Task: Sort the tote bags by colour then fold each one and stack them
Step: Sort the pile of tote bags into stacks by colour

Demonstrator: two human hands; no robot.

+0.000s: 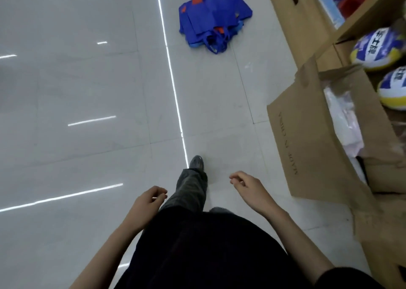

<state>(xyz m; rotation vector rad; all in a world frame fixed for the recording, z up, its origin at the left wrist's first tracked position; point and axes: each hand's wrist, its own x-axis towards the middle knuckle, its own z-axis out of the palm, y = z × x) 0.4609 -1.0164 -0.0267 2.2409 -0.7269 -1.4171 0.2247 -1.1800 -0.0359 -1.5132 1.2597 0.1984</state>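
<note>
The tote bags [214, 18] lie in one loose pile on the floor [87, 80], beyond the far end of the cardboard box [307, 148] printed "MADE IN CHINA", to its left and well apart from it. The pile is mostly dark blue. Some orange patches show at its far edge and in the middle, a lighter blue edge shows on its near side, and several blue handles hang out toward the camera. The bags are crumpled and mixed together — not folded, not separated by colour. Both hands are low in the view, left of the near end of the box and far from the pile. The left hand [149, 203] has its fingers loosely curled, the thumb close to the fingertips, and it holds nothing. The right hand [246, 184], the one nearer to the box, is also loosely curled and holds nothing. Between the two hands a grey trouser leg [189, 192] reaches forward and ends in a dark shoe [196, 162] set on the floor. A thin bright line of reflected light [173, 86] runs over the shiny tiles from the shoe and passes the left side of the pile. To the right of the box, two volleyballs [377, 49] — blue, white and yellow — lie among other open cartons.
</note>
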